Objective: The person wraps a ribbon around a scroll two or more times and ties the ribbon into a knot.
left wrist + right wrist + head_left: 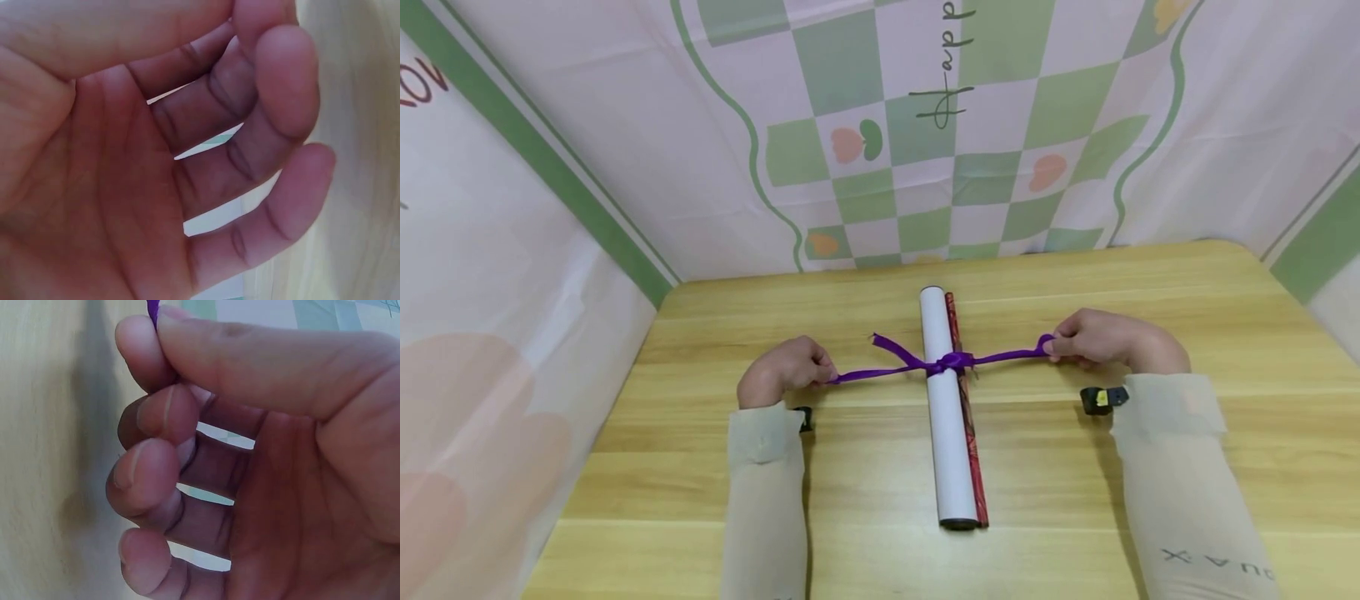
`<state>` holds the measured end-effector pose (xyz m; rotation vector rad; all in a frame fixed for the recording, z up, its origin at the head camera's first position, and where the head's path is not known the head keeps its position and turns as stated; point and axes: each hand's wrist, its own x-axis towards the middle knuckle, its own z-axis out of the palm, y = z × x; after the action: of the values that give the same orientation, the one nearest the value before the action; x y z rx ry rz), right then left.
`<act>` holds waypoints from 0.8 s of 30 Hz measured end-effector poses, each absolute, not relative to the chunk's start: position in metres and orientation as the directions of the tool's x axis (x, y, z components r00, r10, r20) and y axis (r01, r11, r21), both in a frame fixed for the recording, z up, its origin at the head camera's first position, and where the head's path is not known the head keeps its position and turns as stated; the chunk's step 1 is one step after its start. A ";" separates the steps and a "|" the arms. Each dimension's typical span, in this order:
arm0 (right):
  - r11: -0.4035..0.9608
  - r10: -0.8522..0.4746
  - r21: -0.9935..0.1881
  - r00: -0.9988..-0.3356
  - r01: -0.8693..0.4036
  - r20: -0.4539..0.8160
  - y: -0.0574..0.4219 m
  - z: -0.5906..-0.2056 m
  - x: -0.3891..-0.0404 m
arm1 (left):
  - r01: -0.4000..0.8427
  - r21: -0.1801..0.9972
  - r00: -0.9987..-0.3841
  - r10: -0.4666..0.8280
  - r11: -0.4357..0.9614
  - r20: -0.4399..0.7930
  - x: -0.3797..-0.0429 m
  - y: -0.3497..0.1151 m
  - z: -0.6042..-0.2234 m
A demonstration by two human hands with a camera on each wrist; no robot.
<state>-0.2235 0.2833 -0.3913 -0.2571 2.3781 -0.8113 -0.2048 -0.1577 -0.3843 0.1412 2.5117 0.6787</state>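
A white paper roll point(950, 450) with dark ends lies lengthwise on the table, alongside a thin red patterned stick or narrow roll point(974, 467). Around both runs a purple ribbon point(957, 361), knotted at the middle, with a short loose tail pointing up and left. On the left, my left hand point(786, 369) pinches one ribbon end between thumb and finger; its wrist view hides the ribbon behind curled fingers. My right hand point(1112, 337) pinches the ribbon's looped right part, and a bit of purple ribbon point(153, 311) shows above the thumb. Both strands stretch nearly straight.
The wooden table point(865, 475) carries the bundle. A patterned cloth point(917, 142) with green checks hangs along the back edge, and another cloth panel point(505, 267) stands at the left. Black wrist straps point(1102, 401) are on both wrists.
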 end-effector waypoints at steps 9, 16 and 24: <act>0.804 -0.368 -0.591 -0.831 -0.059 -0.417 0.283 -0.393 -0.222 | -0.050 0.484 -0.874 0.196 0.874 -0.445 -0.204 -0.146 -0.386; 0.811 -0.359 -0.578 -0.856 -0.087 -0.373 0.279 -0.394 -0.222 | -0.072 0.547 -0.894 0.189 0.834 -0.407 -0.204 -0.140 -0.387; 0.829 -0.307 -0.547 -0.913 -0.119 -0.267 0.280 -0.395 -0.222 | -0.098 0.566 -0.916 0.147 0.819 -0.372 -0.204 -0.139 -0.385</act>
<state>-0.2224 0.2803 -0.3951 -0.3212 2.6649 -0.7645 -0.2035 -0.1392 -0.3852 0.0369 2.5980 0.8393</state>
